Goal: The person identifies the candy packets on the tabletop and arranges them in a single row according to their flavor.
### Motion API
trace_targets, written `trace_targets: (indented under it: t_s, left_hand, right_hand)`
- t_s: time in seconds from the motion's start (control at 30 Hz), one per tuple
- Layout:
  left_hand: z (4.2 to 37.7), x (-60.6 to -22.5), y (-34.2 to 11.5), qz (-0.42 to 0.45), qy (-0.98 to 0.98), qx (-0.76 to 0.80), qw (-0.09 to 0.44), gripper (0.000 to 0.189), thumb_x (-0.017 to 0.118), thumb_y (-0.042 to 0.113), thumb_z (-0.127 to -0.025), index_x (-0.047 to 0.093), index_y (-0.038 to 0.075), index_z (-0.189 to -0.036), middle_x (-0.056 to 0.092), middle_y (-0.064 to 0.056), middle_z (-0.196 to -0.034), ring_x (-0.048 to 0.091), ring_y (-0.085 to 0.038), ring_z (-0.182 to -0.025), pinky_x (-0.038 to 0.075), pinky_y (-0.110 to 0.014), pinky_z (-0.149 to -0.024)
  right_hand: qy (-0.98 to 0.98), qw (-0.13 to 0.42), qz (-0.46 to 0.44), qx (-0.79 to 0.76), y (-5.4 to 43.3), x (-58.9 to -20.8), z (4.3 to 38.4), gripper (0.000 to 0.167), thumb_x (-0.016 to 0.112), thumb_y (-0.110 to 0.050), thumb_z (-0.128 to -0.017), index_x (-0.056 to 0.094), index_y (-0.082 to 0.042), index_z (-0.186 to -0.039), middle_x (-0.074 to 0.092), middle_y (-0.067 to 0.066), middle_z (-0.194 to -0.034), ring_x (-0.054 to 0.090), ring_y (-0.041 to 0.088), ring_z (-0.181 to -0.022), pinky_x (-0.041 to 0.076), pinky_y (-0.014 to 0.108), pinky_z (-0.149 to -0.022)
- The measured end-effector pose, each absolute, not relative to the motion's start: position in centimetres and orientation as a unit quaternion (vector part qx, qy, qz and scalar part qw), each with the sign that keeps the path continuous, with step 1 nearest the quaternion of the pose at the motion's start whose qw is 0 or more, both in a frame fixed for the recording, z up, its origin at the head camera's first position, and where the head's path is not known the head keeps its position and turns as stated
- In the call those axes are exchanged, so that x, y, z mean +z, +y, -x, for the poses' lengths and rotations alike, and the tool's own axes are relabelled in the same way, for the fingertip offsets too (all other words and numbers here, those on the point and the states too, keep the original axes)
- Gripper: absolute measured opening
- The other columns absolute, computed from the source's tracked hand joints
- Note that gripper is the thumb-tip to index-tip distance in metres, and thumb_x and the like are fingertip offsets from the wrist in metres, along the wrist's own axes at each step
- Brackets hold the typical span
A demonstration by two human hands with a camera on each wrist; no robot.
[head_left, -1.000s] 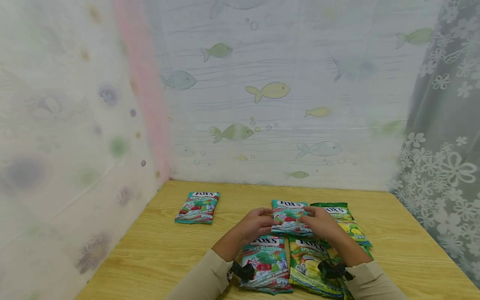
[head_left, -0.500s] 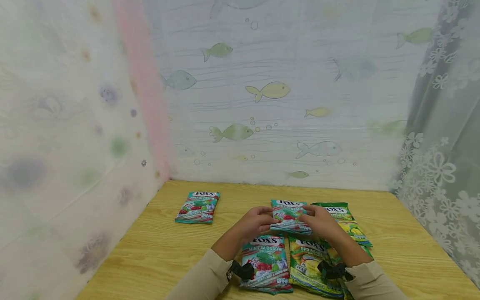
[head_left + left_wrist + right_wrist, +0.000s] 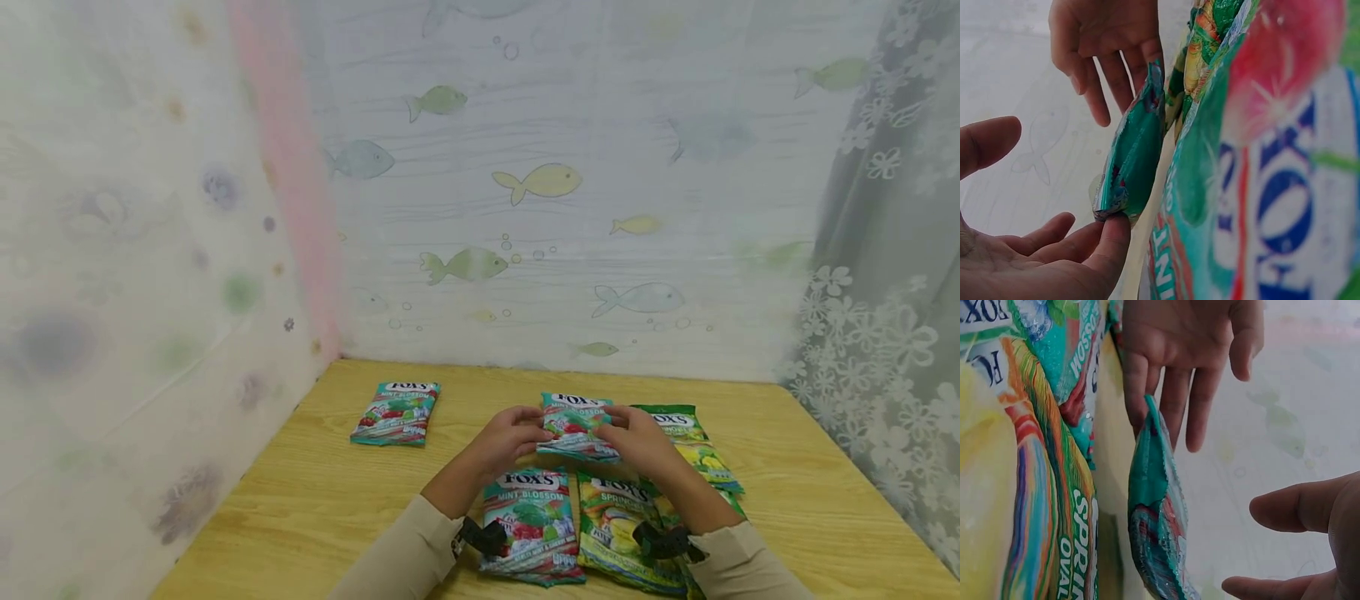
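Both hands flank a teal Fox's Mint Blossom candy bag (image 3: 576, 421), fingers at its two sides. My left hand (image 3: 508, 440) has its fingertips against one edge; in the left wrist view, the thumb of the left hand (image 3: 1047, 259) stands apart from the candy bag (image 3: 1132, 162). My right hand (image 3: 645, 443) is at the opposite edge with loosely extended fingers; its thumb stays off the bag in the right wrist view (image 3: 1300, 503). A second Mint Blossom bag (image 3: 531, 529) lies just in front, beside a yellow-green Springs bag (image 3: 618, 533).
Another Mint Blossom bag (image 3: 395, 414) lies alone at the back left of the wooden table (image 3: 315, 500). Behind the right hand lies a green-yellow Fox's bag (image 3: 705, 454). More yellow packaging shows under the right forearm. A fish-print curtain (image 3: 540, 250) hangs behind the table.
The Mint Blossom bag between the hands has moved slightly away from the person, together with both hands, widening the space to the front bags. The other bags stay put.
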State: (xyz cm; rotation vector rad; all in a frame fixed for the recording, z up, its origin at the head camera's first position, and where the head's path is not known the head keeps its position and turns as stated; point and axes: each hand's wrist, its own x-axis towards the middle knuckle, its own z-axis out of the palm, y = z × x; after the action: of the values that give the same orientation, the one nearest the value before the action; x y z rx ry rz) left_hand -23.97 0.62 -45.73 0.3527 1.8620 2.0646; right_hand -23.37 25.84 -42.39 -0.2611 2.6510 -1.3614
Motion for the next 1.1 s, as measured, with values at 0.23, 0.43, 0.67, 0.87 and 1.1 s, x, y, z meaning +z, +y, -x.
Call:
trace_targets:
  t_s: [0.23, 0.43, 0.67, 0.87, 1.1]
  left_hand:
    - [23.9, -45.6, -0.1, -0.122, 0.681, 0.709, 0.138, 0.059, 0.062, 0.017, -0.104, 0.04, -0.003, -0.154, 0.043, -0.023, -0.157, 0.051, -0.037, -0.14, 0.039, -0.052, -0.12]
    - [24.1, -45.5, -0.8, -0.116, 0.699, 0.699, 0.097, 0.057, 0.067, 0.016, -0.101, 0.046, -0.003, -0.15, 0.05, -0.023, -0.152, 0.053, -0.038, -0.138, 0.045, -0.051, -0.115]
    - [24.3, -45.2, -2.0, -0.108, 0.719, 0.683, 0.07, 0.058, 0.072, 0.015, -0.097, 0.05, -0.001, -0.149, 0.055, -0.019, -0.149, 0.054, -0.037, -0.138, 0.049, -0.051, -0.112]
    - [24.5, -44.6, -3.3, -0.106, 0.736, 0.666, 0.047, 0.058, 0.076, 0.018, -0.095, 0.054, 0.001, -0.146, 0.059, -0.017, -0.146, 0.058, -0.035, -0.134, 0.051, -0.047, -0.11]
    - [24.4, -44.3, -4.7, -0.099, 0.752, 0.651, 0.021, 0.06, 0.079, 0.021, -0.093, 0.056, 0.001, -0.144, 0.063, -0.015, -0.142, 0.061, -0.033, -0.13, 0.052, -0.047, -0.109]
  right_hand:
    - [0.881, 0.056, 0.101, -0.458, 25.0, -42.1, 23.4, 0.061, 0.059, -0.03, -0.105, 0.041, -0.003, -0.157, 0.042, 0.031, -0.157, 0.041, 0.05, -0.145, 0.049, 0.062, -0.106]
    - [0.879, 0.042, 0.107, -0.464, 24.3, -41.9, 23.6, 0.06, 0.061, -0.026, -0.104, 0.042, -0.005, -0.157, 0.043, 0.027, -0.158, 0.042, 0.048, -0.144, 0.049, 0.062, -0.106]
    - [0.869, 0.044, 0.11, -0.48, 23.3, -41.5, 23.9, 0.061, 0.063, -0.016, -0.102, 0.041, -0.006, -0.158, 0.041, 0.026, -0.16, 0.042, 0.049, -0.145, 0.052, 0.058, -0.105]
    - [0.86, 0.042, 0.122, -0.495, 22.5, -41.6, 24.2, 0.061, 0.061, -0.007, -0.1, 0.042, -0.005, -0.158, 0.041, 0.025, -0.16, 0.044, 0.048, -0.144, 0.054, 0.055, -0.102]
    - [0.861, 0.026, 0.121, -0.494, 21.2, -41.9, 24.5, 0.059, 0.063, -0.003, -0.099, 0.047, -0.005, -0.155, 0.049, 0.024, -0.154, 0.052, 0.045, -0.138, 0.058, 0.049, -0.097]
